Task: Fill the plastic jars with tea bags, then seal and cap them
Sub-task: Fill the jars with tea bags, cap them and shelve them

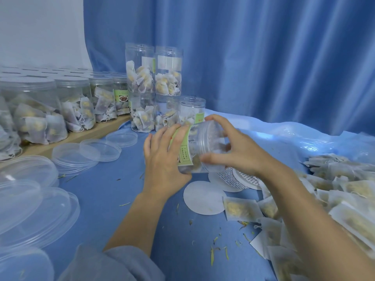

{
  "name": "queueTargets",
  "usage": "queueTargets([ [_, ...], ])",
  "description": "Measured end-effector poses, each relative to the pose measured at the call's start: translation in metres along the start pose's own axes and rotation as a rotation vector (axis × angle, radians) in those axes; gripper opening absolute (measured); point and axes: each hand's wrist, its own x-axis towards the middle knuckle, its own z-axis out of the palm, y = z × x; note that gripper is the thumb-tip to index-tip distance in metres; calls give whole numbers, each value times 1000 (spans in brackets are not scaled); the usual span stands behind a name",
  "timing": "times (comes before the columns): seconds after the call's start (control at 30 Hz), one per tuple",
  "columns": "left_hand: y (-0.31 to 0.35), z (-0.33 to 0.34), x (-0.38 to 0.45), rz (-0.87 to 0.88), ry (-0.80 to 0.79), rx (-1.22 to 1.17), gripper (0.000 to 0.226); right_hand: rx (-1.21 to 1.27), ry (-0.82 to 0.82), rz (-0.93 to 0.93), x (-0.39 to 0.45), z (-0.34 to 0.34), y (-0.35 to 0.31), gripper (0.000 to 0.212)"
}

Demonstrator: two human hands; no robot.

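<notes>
Plastic jar (205, 147) tipped on its side above mid-surface, gripped in both my hands; left hand (164, 159) clasped round its labelled base, right hand (235, 151) closed over its open mouth; seal discs (205, 197) beneath, loose tea bags (345, 191) along right edge, clear lids (81, 155) along left edge

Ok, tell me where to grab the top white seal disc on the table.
Pinch the white seal disc at its near-left edge, coming from the left. It lies flat; tea bags overlap its right rim, and another disc borders its far side.
</notes>
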Motion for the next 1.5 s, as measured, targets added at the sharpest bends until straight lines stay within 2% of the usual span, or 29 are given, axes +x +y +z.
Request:
queueTargets([
  [0.1,0,0,1,32,7,50,102,98,28,271,1,2,-1,80],
  [0.17,-1,1,1,56,6,88,103,95,3,334,0,-1,-1,89],
  [0.27,-1,2,3,26,36,89,101,124,-67,211,-1,-4,0,94],
  [0.37,-3,3,5,-18,64,47,105,36,-87,-26,-2,-7,0,118],
  [0.5,-2,2,4,-26,37,-19,105,-130,-42,-176,-2,-7,0,103],
  [0.67,3,5,2,30,101,47,86,-149,108,-116,-2,-4,6,94],
  [0.83,3,6,1,20,107,75,79,-73,107,-77,-1,4,7,97],
  [0.93,10,1,10,-129,87,-97,84,180,113,-53,-1,6,7,115],
  [1.03,23,-5,17,-348,84,-553,98,404,107,-18,1,4,11,135],
  [1.1,29,-7,19,-393,67,-762,101,406,98,-8,2,5,12,128],
  [1.2,37,-2,22,-510,11,-908,111,388,93,-7,3,9,14,87],
  [1.27,42,0,26,-559,-37,-945,111,397,143,13,3,9,16,71],
  [1.4,50,-5,41,-627,-148,-860,97,445,283,45,5,4,15,61],
  [1.47,54,-12,52,-657,-223,-794,81,452,386,87,8,2,14,66],
  [1.5,55,-18,59,-664,-315,-751,74,446,424,116,9,2,12,72],
])
